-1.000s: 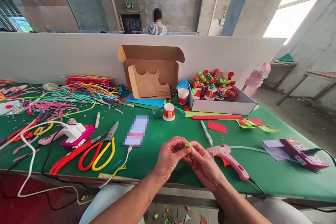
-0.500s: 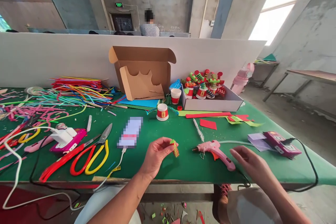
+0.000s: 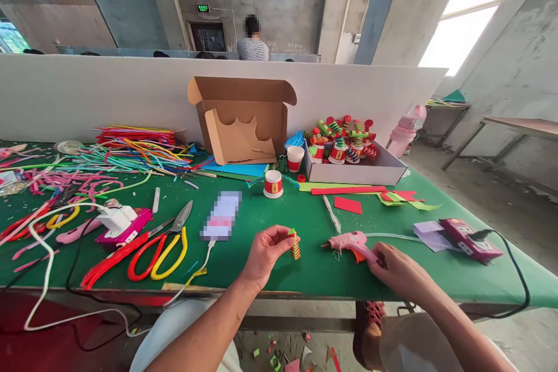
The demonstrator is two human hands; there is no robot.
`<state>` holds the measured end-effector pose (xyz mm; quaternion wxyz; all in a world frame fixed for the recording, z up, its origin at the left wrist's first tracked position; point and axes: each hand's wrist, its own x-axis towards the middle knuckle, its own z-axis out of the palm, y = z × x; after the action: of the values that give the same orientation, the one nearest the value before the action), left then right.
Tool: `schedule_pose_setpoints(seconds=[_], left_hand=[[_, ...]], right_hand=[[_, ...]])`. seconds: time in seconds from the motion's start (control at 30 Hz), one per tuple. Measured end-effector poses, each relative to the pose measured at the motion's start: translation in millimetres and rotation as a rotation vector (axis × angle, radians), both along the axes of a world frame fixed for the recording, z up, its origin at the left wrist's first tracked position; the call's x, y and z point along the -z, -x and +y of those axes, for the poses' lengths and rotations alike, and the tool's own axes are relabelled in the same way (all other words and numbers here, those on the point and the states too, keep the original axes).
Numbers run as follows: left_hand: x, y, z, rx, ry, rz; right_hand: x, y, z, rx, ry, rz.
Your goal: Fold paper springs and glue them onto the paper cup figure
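On the green tabletop (image 3: 270, 226) two pairs of scissors (image 3: 143, 247) lie at the left. The left hand (image 3: 267, 253) pinches one striped coil (image 3: 294, 243) above the tabletop; the right hand (image 3: 399, 272) grasps one pink glue gun (image 3: 352, 242) lying there. No writing is readable.

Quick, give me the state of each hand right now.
Left hand: closed, fingertips pinching a small folded paper spring above the table.
Right hand: fingers closing around the handle of the pink glue gun, which lies on the table.
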<state>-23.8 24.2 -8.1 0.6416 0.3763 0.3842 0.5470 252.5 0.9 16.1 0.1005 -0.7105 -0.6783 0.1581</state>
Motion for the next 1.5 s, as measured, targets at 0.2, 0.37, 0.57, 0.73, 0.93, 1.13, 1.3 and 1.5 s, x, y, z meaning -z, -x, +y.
schedule_pose_setpoints(seconds=[0.2, 0.37, 0.57, 0.73, 0.93, 1.13, 1.3, 1.5], left_hand=[[3.3, 3.6, 4.3, -0.054, 0.008, -0.053], [4.6, 5.1, 7.9, -0.114, 0.037, -0.096], [3.3, 5.5, 9.6, -0.142, 0.054, -0.12], [0.3, 9.2, 12.5, -0.166, 0.056, -0.135], [1.2, 13.5, 14.3, -0.177, 0.095, -0.137], [2.9, 15.7, 16.2, -0.236, 0.101, -0.128], [3.7, 14.4, 16.5, -0.255, 0.094, -0.109], [4.4, 13.5, 15.5, -0.245, 0.063, -0.082]], right_hand=[[1.7, 11.1, 4.0, 0.227, -0.123, 0.474], [-15.2, 24.4, 10.1, 0.17, 0.158, 1.316], [-32.8, 50.8, 33.8, 0.011, 0.242, 1.518], [-33.2, 72.8, 39.4, -0.145, 0.0, 1.339], [-24.7, 84.0, 27.8, -0.169, -0.066, 1.135], [-31.3, 86.6, 18.3, -0.227, -0.107, 0.952], [-33.3, 89.4, 13.6, -0.234, -0.076, 0.878], [-30.8, 90.5, 13.0, -0.254, -0.067, 0.843]])
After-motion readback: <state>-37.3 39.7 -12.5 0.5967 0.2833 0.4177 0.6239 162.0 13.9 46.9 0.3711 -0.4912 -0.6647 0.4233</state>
